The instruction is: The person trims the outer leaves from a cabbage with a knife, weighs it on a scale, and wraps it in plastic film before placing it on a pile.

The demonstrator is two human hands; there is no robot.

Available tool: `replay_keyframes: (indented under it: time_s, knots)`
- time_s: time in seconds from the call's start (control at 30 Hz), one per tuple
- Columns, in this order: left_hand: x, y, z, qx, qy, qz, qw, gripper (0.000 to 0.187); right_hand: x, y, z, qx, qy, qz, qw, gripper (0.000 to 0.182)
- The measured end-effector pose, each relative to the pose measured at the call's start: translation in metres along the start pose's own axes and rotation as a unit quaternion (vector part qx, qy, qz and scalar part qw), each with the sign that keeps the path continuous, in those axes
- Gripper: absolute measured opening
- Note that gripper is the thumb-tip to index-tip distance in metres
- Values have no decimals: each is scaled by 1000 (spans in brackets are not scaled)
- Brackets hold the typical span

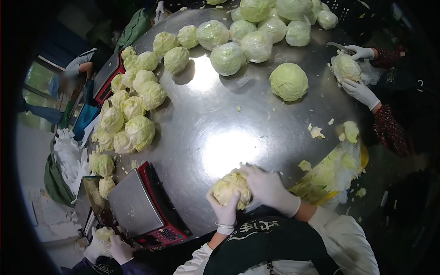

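A pale, trimmed cabbage (228,189) is held just above the near edge of the steel table. My left hand (224,210), in a white glove, cups it from the left and below, thumb toward me. My right hand (269,187), also gloved in white, lies against its right side. Those fingers are curled and a little blurred at the cabbage's upper right; whatever they may hold is hidden. Right of my right arm, loose cabbage leaves (331,172) fill a mesh-lined yellow container (364,156).
Bare cabbages (140,133) line the table's left side. Film-wrapped cabbages (257,46) cluster at the back. A lone cabbage (288,82) sits right of centre. A red-framed scale (137,204) stands at left. Co-workers' gloved hands (362,94) hold a cabbage and knife at right; others work at lower left.
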State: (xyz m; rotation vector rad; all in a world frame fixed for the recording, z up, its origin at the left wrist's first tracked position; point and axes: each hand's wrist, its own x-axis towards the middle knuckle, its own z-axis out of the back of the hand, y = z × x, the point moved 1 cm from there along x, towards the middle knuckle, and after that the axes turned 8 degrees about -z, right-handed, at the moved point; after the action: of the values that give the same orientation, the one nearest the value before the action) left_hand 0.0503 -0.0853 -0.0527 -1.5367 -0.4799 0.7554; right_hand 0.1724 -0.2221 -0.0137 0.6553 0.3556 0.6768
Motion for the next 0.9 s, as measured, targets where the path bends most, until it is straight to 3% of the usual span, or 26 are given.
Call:
replay_keyframes:
  time_s: [0.07, 0.1, 0.13, 0.17, 0.23, 0.27, 0.33, 0.4, 0.47, 0.53, 0.57, 0.6, 0.67, 0.73, 0.77, 0.8, 0.87, 0.9]
  knots:
    - [-3, 9, 2, 10, 3, -14, 1000, 77, 22, -33, -3, 63, -39, -103, 992, 34]
    - [-6, 14, 5, 24, 2, -25, 999, 76, 23, -42, -4, 62, -43, -104, 992, 34]
    - [-6, 13, 10, 22, 5, -27, 999, 76, 24, -52, -1, 62, -15, -164, 984, 32]
    - [-3, 9, 18, -93, 45, 32, 994, 76, 24, -61, 1, 61, 13, -221, 973, 31]
    - [10, -3, 34, -276, 116, 110, 948, 78, 17, -81, 2, 61, -20, -258, 964, 31]
    - [15, -5, 43, -277, 111, 109, 948, 78, 12, -96, 2, 62, -46, -295, 952, 32]
    - [19, -8, 61, -401, 155, 190, 883, 86, 2, -152, 4, 99, -114, -333, 931, 36]
    - [30, -13, 74, -413, 174, 198, 872, 89, -8, -140, 39, 24, -179, -285, 941, 42]
    - [46, -21, 80, -325, 282, 202, 880, 86, -13, -105, 63, 5, -217, -256, 942, 47]
    - [64, -30, 78, -267, 307, 214, 888, 86, -13, -86, 59, -16, -256, -230, 939, 53]
    - [73, -35, 72, -117, 409, 148, 893, 87, -12, -80, 48, 14, -199, -166, 966, 58]
    - [79, -39, 68, 39, 496, 77, 864, 89, -9, -71, 39, 45, -142, -99, 984, 65]
    - [79, -44, 53, 85, 482, 49, 871, 88, -3, -31, 30, 206, 46, -74, 975, 70]
    - [73, -49, 40, 132, 467, 20, 874, 87, -3, -20, 1, 195, 61, -23, 979, 71]
    - [69, -53, 36, 106, 395, 21, 912, 86, -3, -15, -6, 182, 78, 26, 980, 73]
    - [66, -55, 33, 79, 320, 21, 944, 86, -2, -12, -7, 183, 77, 25, 980, 73]
    - [48, -28, 34, 63, 321, 32, 944, 90, -1, -7, -2, 236, 84, -65, 966, 78]
    - [39, -22, 25, 32, 280, 3, 959, 92, -1, -12, -5, 203, 81, -53, 974, 79]
